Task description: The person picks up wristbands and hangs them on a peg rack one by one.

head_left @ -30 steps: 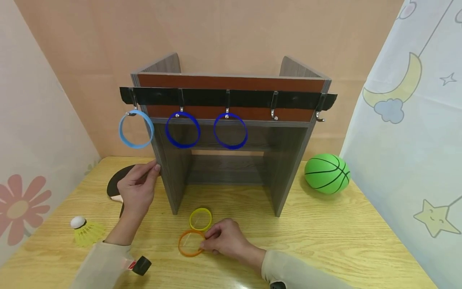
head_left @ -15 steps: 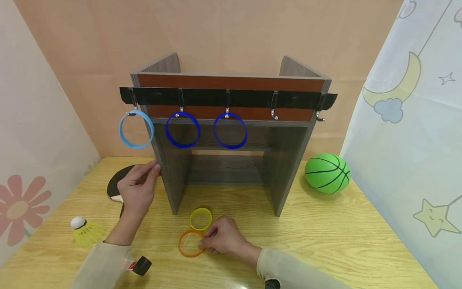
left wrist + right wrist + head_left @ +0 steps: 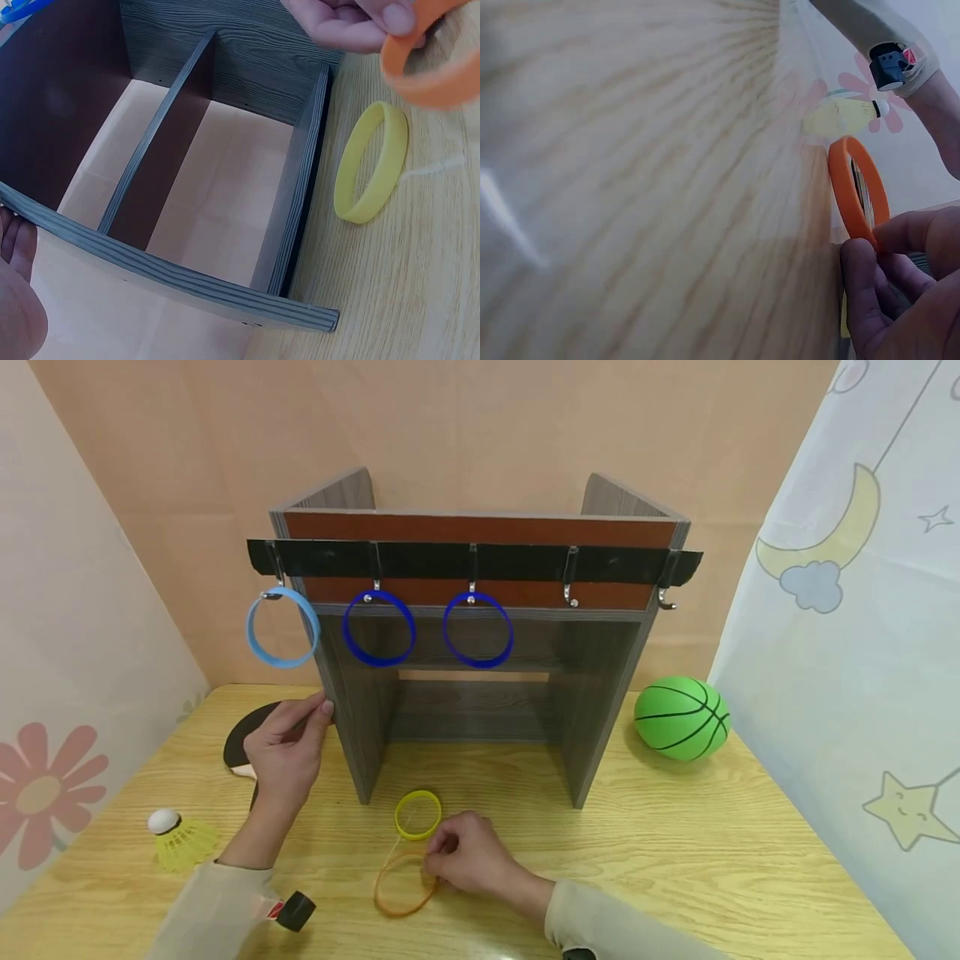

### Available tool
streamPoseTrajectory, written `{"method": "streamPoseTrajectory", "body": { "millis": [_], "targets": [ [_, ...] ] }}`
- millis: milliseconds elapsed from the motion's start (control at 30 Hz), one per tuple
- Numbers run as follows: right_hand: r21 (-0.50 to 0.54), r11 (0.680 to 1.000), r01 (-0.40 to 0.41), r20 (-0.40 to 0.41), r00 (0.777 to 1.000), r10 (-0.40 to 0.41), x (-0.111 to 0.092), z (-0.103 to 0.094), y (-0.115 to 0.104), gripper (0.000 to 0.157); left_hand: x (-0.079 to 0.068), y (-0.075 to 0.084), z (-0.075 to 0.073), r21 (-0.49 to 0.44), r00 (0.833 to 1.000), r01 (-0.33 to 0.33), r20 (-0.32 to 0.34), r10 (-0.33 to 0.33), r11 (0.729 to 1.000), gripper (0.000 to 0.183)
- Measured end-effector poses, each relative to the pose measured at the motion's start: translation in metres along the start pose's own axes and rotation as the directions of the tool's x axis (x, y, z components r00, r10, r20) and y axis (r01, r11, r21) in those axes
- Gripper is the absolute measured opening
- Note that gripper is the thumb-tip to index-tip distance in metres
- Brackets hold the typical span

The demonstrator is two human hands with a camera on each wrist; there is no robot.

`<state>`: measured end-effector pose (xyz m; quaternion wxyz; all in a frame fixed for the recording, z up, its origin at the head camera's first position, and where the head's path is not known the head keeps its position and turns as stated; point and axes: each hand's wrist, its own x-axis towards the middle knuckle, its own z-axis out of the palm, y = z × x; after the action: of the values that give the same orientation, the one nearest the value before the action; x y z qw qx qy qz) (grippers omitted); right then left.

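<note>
My right hand [image 3: 474,857] pinches an orange silicone wristband [image 3: 844,187] between thumb and fingers. The band is tilted, one side raised from the wooden table. Just beyond it, a yellow wristband [image 3: 391,154] lies flat on the tabletop. With thumb and fingertips, my left hand [image 3: 287,750] grips the front edge of the left side panel of a grey wooden shelf [image 3: 347,718]. A black rail [image 3: 517,562] with several metal hooks runs across the shelf's front. From its hooks hang a light blue wristband [image 3: 251,639] and two dark blue wristbands, one [image 3: 411,639] beside the other [image 3: 510,643].
Two hooks at the right, one [image 3: 570,597] near the other [image 3: 663,602], carry no band. A green ball [image 3: 681,718] sits right of the shelf. A black table tennis paddle [image 3: 242,739] and a yellow shuttlecock [image 3: 180,843] lie at the left.
The orange wristband has tilted up and shifted slightly toward me in my right hand's pinch. My left hand stays on the shelf panel, and the yellow band has not moved.
</note>
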<state>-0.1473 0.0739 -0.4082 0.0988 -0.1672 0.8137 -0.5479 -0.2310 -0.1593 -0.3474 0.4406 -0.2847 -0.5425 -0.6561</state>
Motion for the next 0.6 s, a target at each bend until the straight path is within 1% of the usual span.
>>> {"method": "streamPoseTrajectory", "body": {
  "millis": [133, 200, 300, 367, 533, 600],
  "targets": [
    [0.016, 1.0, -0.009, 0.001, 1.0, 0.009, -0.005, -0.005, -0.001, 0.012, 0.001, 0.001, 0.001, -0.007, 1.0, -0.004, 0.002, 0.004, 1.0, 0.014],
    [0.028, 0.999, -0.028, 0.008, 1.0, 0.027, -0.009, -0.009, -0.002, 0.012, 0.002, 0.001, 0.002, -0.004, 1.0, -0.007, 0.003, 0.007, 1.0, 0.013],
    [0.071, 0.995, -0.072, 0.034, 0.997, 0.069, -0.012, -0.017, -0.003, 0.01, 0.003, 0.001, 0.003, -0.004, 1.0, -0.009, 0.004, 0.009, 1.0, 0.014],
    [0.097, 0.991, -0.088, 0.048, 0.995, 0.083, -0.014, -0.023, -0.004, 0.008, 0.003, 0.001, 0.003, -0.003, 1.0, -0.011, 0.003, 0.011, 1.0, 0.014],
    [0.141, 0.986, -0.091, 0.053, 0.995, 0.085, -0.019, -0.04, -0.007, 0.006, 0.002, 0.001, 0.001, -0.006, 1.0, -0.007, 0.002, 0.007, 1.0, 0.014],
    [0.172, 0.981, -0.091, 0.058, 0.995, 0.082, -0.021, -0.048, -0.007, 0.008, 0.001, 0.001, 0.0, -0.009, 1.0, -0.003, -0.003, 0.003, 1.0, 0.014]
  ]
}}
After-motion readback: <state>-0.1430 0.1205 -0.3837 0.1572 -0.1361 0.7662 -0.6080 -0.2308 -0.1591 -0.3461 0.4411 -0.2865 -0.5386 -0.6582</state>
